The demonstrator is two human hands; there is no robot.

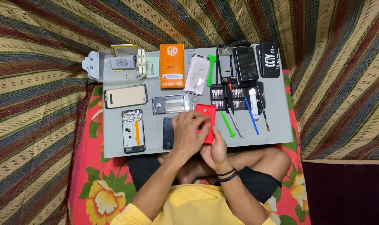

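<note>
My left hand [188, 132] and my right hand [215, 151] both grip a red phone back cover [207, 114] just above the near edge of a grey work mat [277, 125]. The left hand's fingers curl over the cover's left side; the right hand supports its lower end from below. A dark phone panel [168, 133] lies partly under my left hand. What the fingertips press on is hidden.
On the mat lie a phone with a pale back [125, 96], an opened phone with its board exposed [133, 131], a metal frame [171, 103], an orange box [172, 66], a silver cover [197, 75], screwdriver bit trays [227, 98], green and blue pry tools [228, 125], dark phones [246, 63].
</note>
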